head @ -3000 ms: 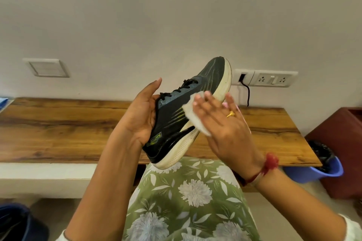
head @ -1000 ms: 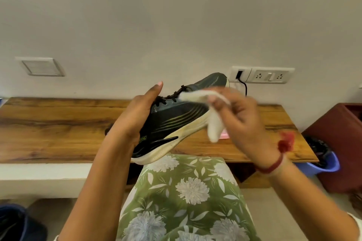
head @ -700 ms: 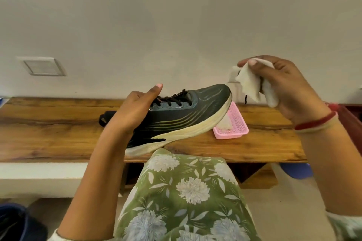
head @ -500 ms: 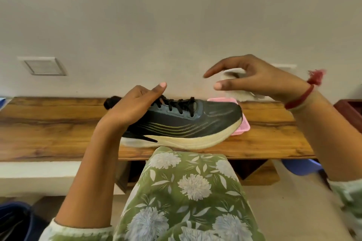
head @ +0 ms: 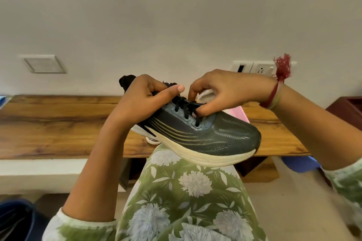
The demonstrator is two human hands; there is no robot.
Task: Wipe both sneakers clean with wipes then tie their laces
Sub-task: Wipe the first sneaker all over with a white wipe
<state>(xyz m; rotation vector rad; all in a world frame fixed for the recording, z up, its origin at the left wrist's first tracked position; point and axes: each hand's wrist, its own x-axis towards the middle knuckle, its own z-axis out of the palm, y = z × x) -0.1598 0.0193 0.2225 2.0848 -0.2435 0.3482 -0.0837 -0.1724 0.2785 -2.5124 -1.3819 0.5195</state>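
A dark grey sneaker (head: 205, 133) with a cream sole and black laces (head: 185, 106) rests on my knee, toe pointing right. My left hand (head: 141, 103) grips it around the collar near the heel. My right hand (head: 221, 90) reaches over the tongue, its curled fingers pinching the laces. Behind the right hand a white wipe (head: 205, 94) lies in a pink tray (head: 238, 112) on the wooden bench (head: 58, 127). Only this one sneaker is in view.
A blue bin (head: 299, 162) stands on the floor under the bench's right end, beside a maroon box (head: 348, 107). Another dark blue bin (head: 13, 219) is at the lower left. A wall socket (head: 252, 67) sits above the bench.
My right hand stopped wiping, lifted the wipe away and let it go, then came back onto the laces. My left hand lowered the sneaker level onto my knee.
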